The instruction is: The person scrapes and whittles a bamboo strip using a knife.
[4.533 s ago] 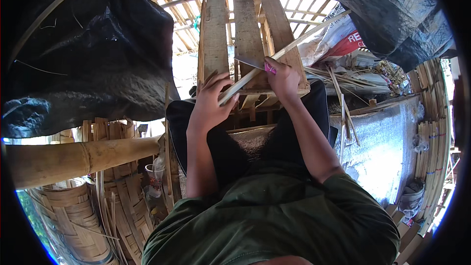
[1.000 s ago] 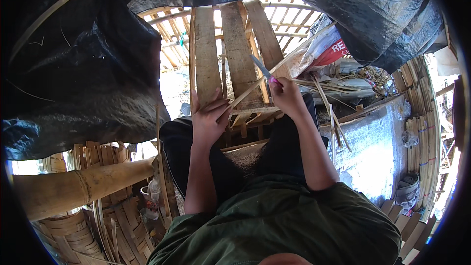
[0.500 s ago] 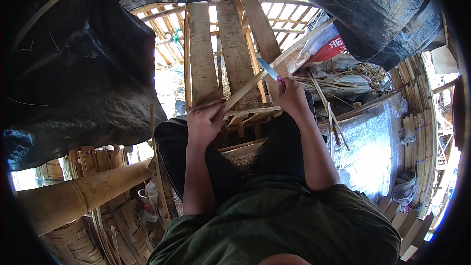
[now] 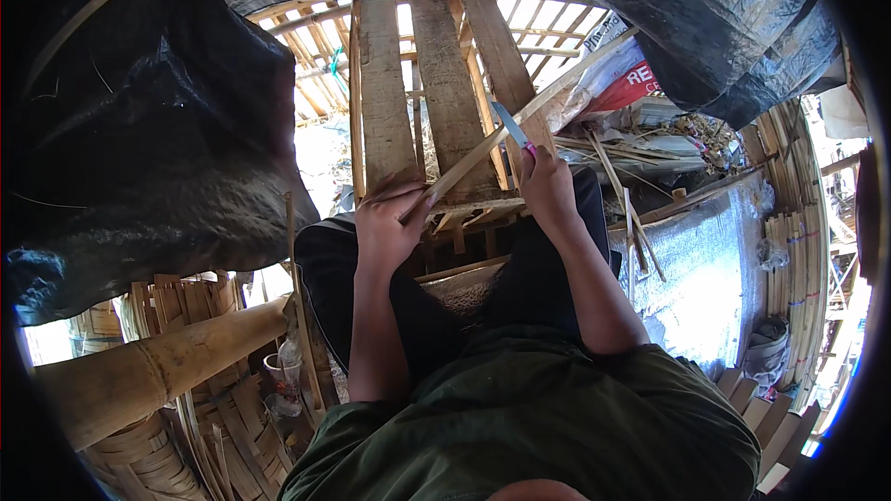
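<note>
My left hand (image 4: 393, 216) is closed around the near end of a long pale bamboo strip (image 4: 471, 160). The strip slants up to the right, over wooden planks (image 4: 449, 88) in front of my knees. In my right hand (image 4: 548, 184) is a knife (image 4: 510, 126) with a pink handle, mostly covered by my fingers. Its blade points up and to the left, and lies across the strip around mid-length. Whether the edge bites into the bamboo I cannot tell.
Black plastic sheeting (image 4: 158, 130) hangs at the left and overhead. A thick bamboo pole (image 4: 176, 353) lies at lower left, near a plastic cup (image 4: 282, 378). To the right are a red and white sack (image 4: 617, 83), loose bamboo slivers (image 4: 620, 186) and bundled strips (image 4: 791, 288).
The knife and my right hand have shifted very slightly left and down along the strip. My left hand keeps its hold with hardly any movement.
</note>
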### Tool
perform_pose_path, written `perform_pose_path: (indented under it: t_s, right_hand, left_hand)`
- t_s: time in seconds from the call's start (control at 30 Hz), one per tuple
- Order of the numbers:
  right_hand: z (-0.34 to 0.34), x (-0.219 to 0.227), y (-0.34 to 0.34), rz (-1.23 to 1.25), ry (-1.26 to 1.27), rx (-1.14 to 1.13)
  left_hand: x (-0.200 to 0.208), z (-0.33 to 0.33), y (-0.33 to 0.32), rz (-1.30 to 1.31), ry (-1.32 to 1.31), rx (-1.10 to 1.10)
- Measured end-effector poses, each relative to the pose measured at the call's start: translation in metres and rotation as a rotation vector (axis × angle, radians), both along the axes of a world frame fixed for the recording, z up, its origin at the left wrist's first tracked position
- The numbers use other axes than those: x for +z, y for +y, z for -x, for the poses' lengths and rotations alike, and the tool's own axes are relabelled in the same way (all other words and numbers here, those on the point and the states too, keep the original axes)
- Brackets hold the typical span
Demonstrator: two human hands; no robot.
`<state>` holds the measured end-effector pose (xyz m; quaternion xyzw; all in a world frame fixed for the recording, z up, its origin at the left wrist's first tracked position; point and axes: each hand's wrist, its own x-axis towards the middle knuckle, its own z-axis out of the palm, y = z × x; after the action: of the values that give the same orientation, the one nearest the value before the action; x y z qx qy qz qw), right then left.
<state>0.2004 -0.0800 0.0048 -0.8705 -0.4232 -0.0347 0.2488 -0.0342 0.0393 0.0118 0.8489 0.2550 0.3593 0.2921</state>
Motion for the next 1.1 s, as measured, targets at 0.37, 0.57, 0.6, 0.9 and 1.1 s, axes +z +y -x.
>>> perform_pose_path:
  t_s: [0.37,0.57,0.6,0.9,1.1]
  right_hand:
    - [0.0009,0.0052,0.0002,-0.004,0.033,0.008]
    - [0.0007,0.0050,-0.0002,0.013,0.037,0.002]
    - [0.0003,0.0052,-0.0004,0.021,0.044,0.003]
    - [-0.0017,0.0040,-0.0023,0.035,0.082,-0.010]
    - [-0.0053,-0.0018,-0.0041,-0.013,0.077,-0.007]
  left_hand:
    - [0.0008,0.0006,0.0004,-0.011,0.008,0.008]
    - [0.0032,0.0001,-0.0017,0.004,0.008,0.005]
    - [0.0028,0.0002,-0.0020,0.012,0.009,0.007]
    - [0.0038,-0.0007,-0.0044,-0.004,0.027,0.008]
    - [0.0024,-0.0007,-0.0039,-0.016,0.028,0.009]
